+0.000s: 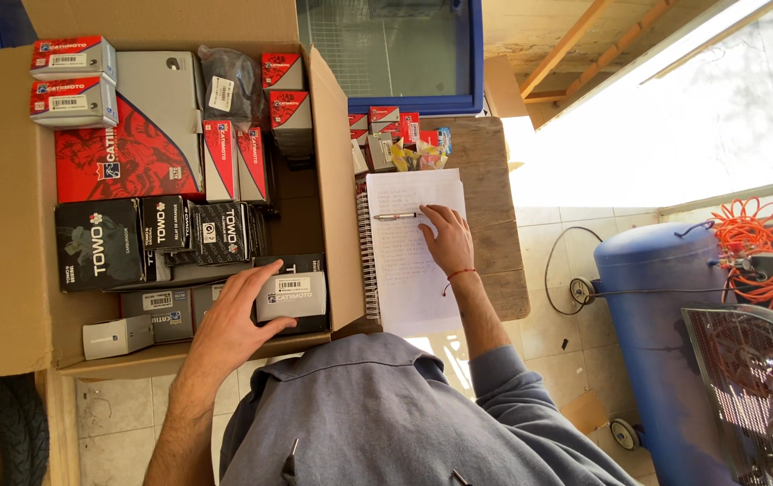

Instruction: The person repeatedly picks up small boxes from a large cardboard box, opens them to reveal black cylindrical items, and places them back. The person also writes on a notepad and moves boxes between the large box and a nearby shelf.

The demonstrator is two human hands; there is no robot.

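Left hand (229,319): fingers curled over the near edge of a small grey cardboard box with a white barcode label (290,296), thumb on its near left side. The grip looks closed on it.
Grey box, position: near right corner of the large open brown cardboard carton (4,225), lying on top of other packed boxes.
Right hand (447,238): flat on the white spiral-bound notebook (413,279), fingers spread loosely, holding nothing. A red cord sits at the wrist.
Pen: a silver ballpoint pen (397,216) lies across the page just left of the fingertips, apart from them.
Notebook, position: on the worn wooden desk (485,189), right of the carton.
Step in hand (judgement): one box being taken up or read off while the page is held steady, as in a stock count.
Next move calls for (judgement): a clean lift clear of the tightly packed black printed boxes (98,243) beside it, and the right hand reaching left for the pen.
Hard to make out: the handwriting on the page is too faint. Whether the grey box is lifted or merely touched, I cannot tell.
Hidden or cut off: lower carton layers; the left forearm runs out of frame; small red boxes (386,126) at the far desk edge are partly covered.
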